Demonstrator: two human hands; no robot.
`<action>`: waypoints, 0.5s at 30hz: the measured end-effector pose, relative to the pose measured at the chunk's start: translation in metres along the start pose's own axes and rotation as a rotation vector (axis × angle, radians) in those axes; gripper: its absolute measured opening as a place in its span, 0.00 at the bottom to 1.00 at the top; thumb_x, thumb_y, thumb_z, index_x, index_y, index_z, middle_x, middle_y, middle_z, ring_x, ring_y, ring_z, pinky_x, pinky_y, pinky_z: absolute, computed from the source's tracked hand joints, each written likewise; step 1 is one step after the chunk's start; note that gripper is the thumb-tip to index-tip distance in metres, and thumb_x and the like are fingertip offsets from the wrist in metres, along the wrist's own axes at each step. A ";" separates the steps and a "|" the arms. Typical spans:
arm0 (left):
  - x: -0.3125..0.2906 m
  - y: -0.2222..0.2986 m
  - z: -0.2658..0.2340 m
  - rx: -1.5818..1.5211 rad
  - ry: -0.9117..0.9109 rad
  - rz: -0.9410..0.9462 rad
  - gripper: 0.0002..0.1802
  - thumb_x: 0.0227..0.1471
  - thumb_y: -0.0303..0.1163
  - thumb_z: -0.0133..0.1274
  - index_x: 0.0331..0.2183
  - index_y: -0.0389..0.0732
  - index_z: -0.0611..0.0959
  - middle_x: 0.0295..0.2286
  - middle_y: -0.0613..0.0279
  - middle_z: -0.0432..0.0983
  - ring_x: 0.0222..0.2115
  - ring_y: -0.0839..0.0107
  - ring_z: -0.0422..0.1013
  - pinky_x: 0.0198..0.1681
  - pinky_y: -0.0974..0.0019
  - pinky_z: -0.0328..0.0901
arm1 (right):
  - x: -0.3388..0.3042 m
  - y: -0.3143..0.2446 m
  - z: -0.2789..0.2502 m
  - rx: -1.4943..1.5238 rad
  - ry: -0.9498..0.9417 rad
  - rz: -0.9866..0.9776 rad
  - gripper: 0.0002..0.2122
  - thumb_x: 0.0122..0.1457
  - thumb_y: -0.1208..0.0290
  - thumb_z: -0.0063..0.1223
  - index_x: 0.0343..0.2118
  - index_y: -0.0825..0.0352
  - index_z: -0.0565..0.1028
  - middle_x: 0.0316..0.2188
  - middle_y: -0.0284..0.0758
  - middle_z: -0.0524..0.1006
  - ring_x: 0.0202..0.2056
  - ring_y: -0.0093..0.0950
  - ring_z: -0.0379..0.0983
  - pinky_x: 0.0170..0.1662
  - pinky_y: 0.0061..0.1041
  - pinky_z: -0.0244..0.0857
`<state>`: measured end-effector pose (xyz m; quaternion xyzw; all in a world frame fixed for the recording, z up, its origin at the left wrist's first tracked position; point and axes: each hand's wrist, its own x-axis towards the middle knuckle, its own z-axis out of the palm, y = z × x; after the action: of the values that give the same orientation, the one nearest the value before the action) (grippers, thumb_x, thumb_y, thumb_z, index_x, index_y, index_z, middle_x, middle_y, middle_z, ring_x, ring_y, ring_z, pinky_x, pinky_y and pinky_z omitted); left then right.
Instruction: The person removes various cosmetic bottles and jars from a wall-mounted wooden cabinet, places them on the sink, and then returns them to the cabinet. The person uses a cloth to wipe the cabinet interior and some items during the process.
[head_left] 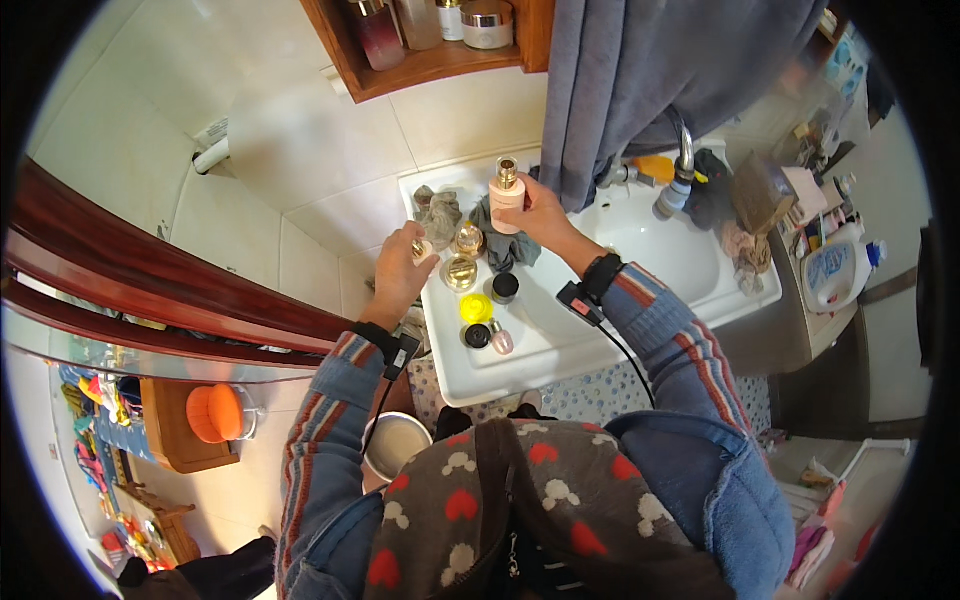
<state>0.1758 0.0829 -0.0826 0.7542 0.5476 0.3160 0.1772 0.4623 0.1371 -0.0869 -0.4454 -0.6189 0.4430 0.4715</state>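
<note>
My right hand [543, 216] is closed round a pale pink cosmetic bottle [507, 205] with a gold neck, held upright above the back of the white sink counter [560, 350]. In my left hand [400, 270], at the counter's left edge, the fingers close on a small pale cap with gold [421, 247]. Its far side is hidden by the fingers. Close to both hands stand a gold-topped bottle [469, 238] and a gold-lidded jar [459, 273]. Nearer me are a yellow jar [476, 308], black-lidded jars [505, 288] and a small pink bottle [501, 338].
Grey cloths [512, 246] lie behind the bottles. The basin [650, 250] and its tap [684, 150] are to the right, beside a grey towel [650, 80]. A wooden shelf [400, 80] hangs above. A bucket [397, 445] stands below, left.
</note>
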 end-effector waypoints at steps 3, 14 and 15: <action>0.002 -0.016 0.016 0.022 -0.036 -0.033 0.25 0.48 0.30 0.69 0.45 0.42 0.74 0.39 0.50 0.77 0.44 0.48 0.73 0.48 0.51 0.68 | 0.027 0.013 0.009 0.032 -0.058 -0.018 0.27 0.54 0.77 0.70 0.57 0.68 0.72 0.47 0.33 0.80 0.48 0.24 0.78 0.54 0.28 0.72; 0.014 -0.045 0.051 -0.010 -0.060 0.014 0.24 0.48 0.26 0.67 0.45 0.42 0.75 0.40 0.51 0.76 0.45 0.48 0.72 0.48 0.52 0.68 | 0.090 0.062 0.037 -0.069 -0.055 0.022 0.28 0.54 0.76 0.70 0.58 0.68 0.72 0.48 0.34 0.80 0.48 0.25 0.77 0.53 0.28 0.71; 0.016 -0.046 0.051 -0.014 -0.063 0.017 0.24 0.47 0.26 0.67 0.45 0.42 0.75 0.40 0.52 0.76 0.45 0.48 0.72 0.48 0.52 0.68 | 0.092 0.065 0.039 -0.043 -0.069 0.029 0.28 0.53 0.76 0.70 0.58 0.68 0.72 0.48 0.34 0.80 0.48 0.25 0.77 0.53 0.28 0.72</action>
<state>0.1799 0.1172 -0.1440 0.7671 0.5333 0.2973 0.1970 0.4178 0.2351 -0.1387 -0.4488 -0.6375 0.4515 0.4339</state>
